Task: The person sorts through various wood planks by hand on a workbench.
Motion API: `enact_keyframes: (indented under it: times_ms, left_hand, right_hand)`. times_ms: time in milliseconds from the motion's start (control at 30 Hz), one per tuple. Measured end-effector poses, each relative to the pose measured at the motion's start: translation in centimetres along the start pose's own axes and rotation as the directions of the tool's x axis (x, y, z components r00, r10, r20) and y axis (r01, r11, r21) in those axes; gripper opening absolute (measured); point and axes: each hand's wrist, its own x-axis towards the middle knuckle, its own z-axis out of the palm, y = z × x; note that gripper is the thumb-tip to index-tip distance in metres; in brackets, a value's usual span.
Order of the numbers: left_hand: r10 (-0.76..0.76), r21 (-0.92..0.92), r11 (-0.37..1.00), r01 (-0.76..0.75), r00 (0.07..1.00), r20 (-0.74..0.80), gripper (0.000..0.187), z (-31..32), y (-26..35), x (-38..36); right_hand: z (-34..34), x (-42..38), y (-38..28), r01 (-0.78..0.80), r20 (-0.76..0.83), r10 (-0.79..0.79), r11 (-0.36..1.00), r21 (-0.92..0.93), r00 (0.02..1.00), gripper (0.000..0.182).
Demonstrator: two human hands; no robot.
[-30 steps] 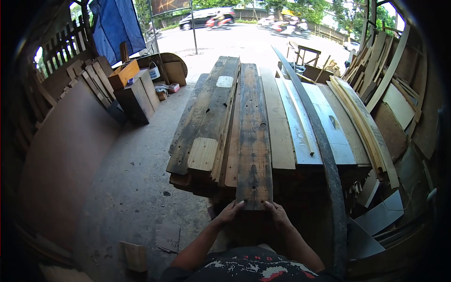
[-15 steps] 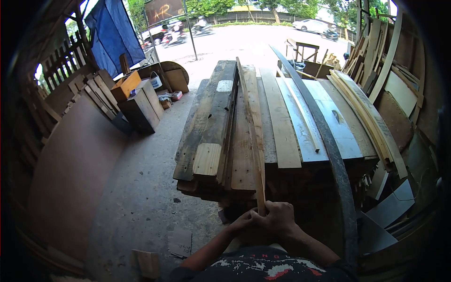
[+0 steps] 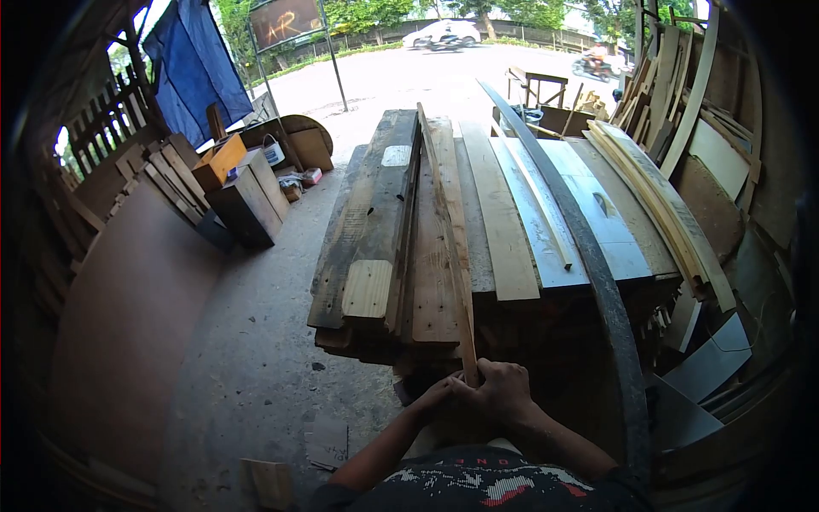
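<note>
Both of my hands close around the near end of a long thin wooden strip [image 3: 459, 282]. My left hand [image 3: 441, 392] is wrapped on its left side, with the fingers partly hidden. My right hand [image 3: 502, 388] grips the same end from the right, and the two hands touch. The strip stands on edge and runs away from me over a brown plank [image 3: 437, 290]. Left of it lies a stack of dark weathered planks [image 3: 363, 222] with a pale wood patch [image 3: 368, 288] on top.
A pale board [image 3: 503, 222], a blue-white sheet [image 3: 580, 183] and a long dark bar [image 3: 576, 213] lie to the right. Curved light strips [image 3: 657, 205] rest beyond them. A dark cabinet [image 3: 243, 209] with an orange box [image 3: 219, 162] stands on the left floor. Vehicles pass on the road.
The view has shifted slightly, so the boards appear a little farther left. Both hands keep their hold on the strip's end. Vehicles on the road have changed position.
</note>
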Motion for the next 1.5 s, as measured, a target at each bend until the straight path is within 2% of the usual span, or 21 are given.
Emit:
enact_keyframes:
  times_ms: [33,133,167,267,300,400,533,567,633,667,700,733,800,833,933,1067,1133,1300,1367,1467,1500]
  left_hand:
    - [-0.027,0.022,0.999,0.027,1.000,-0.008,0.066,0.0,-0.4,0.1]
    - [0.003,-0.222,0.975,-0.009,1.000,-0.028,0.055,0.8,-1.2,0.4]
    - [0.021,-0.173,0.984,-0.030,0.998,-0.051,0.052,0.9,-1.5,1.0]
    - [0.060,-0.115,0.990,-0.078,0.986,-0.154,0.048,1.3,-1.4,1.3]
    - [0.059,-0.157,0.983,-0.093,0.976,-0.209,0.049,2.0,-0.4,0.7]
    - [0.144,-0.176,0.966,-0.189,0.960,-0.241,0.053,2.8,3.5,-1.1]
    - [0.300,-0.045,0.943,-0.329,0.902,-0.312,0.061,5.2,11.4,-4.5]
    - [0.332,0.000,0.935,-0.353,0.879,-0.341,0.064,5.5,12.9,-5.0]
    - [0.277,0.005,0.947,-0.321,0.810,-0.517,0.065,10.6,18.8,-6.6]
    - [0.402,0.032,0.905,-0.424,0.830,-0.386,0.065,9.5,20.2,-5.9]
    - [0.515,0.041,0.852,-0.522,0.822,-0.243,0.065,8.3,21.5,-5.3]
    - [0.509,-0.001,0.851,-0.525,0.826,-0.243,0.064,9.3,23.5,-5.4]
    - [0.552,0.037,0.828,-0.560,0.801,-0.232,0.064,9.8,25.0,-5.9]
    - [0.684,0.457,0.697,-0.553,0.705,-0.190,0.062,10.6,25.4,-6.1]
    - [0.763,0.683,0.508,-0.525,0.642,-0.075,0.049,11.9,26.5,-6.6]
    - [0.792,0.758,0.409,-0.508,0.610,-0.018,0.045,12.0,26.6,-6.7]
    - [0.796,0.761,0.400,-0.511,0.605,-0.012,0.043,12.0,26.6,-6.8]
    - [0.753,0.639,0.542,-0.546,0.653,-0.081,0.038,11.5,26.5,-6.8]
    - [0.660,0.451,0.712,-0.539,0.733,-0.165,0.036,10.9,26.3,-6.5]
    - [0.388,-0.061,0.906,-0.419,0.879,-0.277,0.038,10.4,25.2,-5.7]
    - [0.400,-0.026,0.908,-0.419,0.883,-0.247,0.042,9.6,23.3,-4.9]
  right_hand:
    - [-0.8,-0.1,-0.2,-0.021,0.013,0.021,1.000,0.001,1.000,0.059]
    - [-1.3,-0.4,1.4,-0.109,0.052,0.106,0.992,0.057,0.993,0.055]
    - [-1.3,-0.5,2.5,-0.142,0.068,0.137,0.986,0.084,0.988,0.053]
    - [-1.2,-1.2,5.7,-0.202,0.061,0.196,0.864,0.462,0.979,0.042]
    - [-0.4,-1.3,7.2,-0.229,0.129,0.196,0.667,0.709,0.972,0.035]
    - [0.0,-1.3,8.5,-0.319,0.281,0.166,0.285,0.904,0.945,0.033]
    - [-4.8,-0.8,3.6,-0.232,0.223,0.064,0.262,0.937,0.973,0.038]
    - [-6.1,-0.3,2.7,-0.169,0.182,-0.030,0.250,0.953,0.983,0.039]
    - [-9.4,0.5,-0.3,-0.059,0.092,-0.157,0.201,0.978,0.983,0.037]
    - [-11.1,1.0,-2.1,-0.009,0.042,-0.189,0.171,0.985,0.981,0.035]
    - [-12.4,1.9,-2.6,0.019,0.040,-0.236,0.244,0.970,0.971,0.034]
    - [-13.6,2.7,-2.9,0.049,0.044,-0.281,0.315,0.948,0.959,0.034]
    - [-14.6,3.7,-3.5,0.052,0.025,-0.278,0.263,0.963,0.960,0.035]
    - [-14.4,4.3,-3.7,0.079,-0.016,-0.278,0.214,0.974,0.961,0.033]
    - [-15.8,4.8,-3.8,0.061,0.030,-0.243,0.360,0.931,0.969,0.037]
    - [-17.1,4.0,-4.9,-0.056,0.125,-0.113,0.482,0.874,0.986,0.036]
    - [-16.9,4.0,-4.8,-0.033,0.101,-0.113,0.488,0.872,0.988,0.036]
    - [-16.9,4.2,-4.3,0.039,0.053,-0.181,0.469,0.882,0.982,0.037]
    - [-16.4,4.4,-4.0,0.074,0.021,-0.188,0.482,0.873,0.982,0.039]
    - [-15.7,3.6,-3.1,-0.042,0.053,-0.007,0.519,0.854,0.999,0.046]
    - [-15.1,3.2,-2.4,-0.038,0.047,-0.006,0.490,0.871,0.999,0.051]
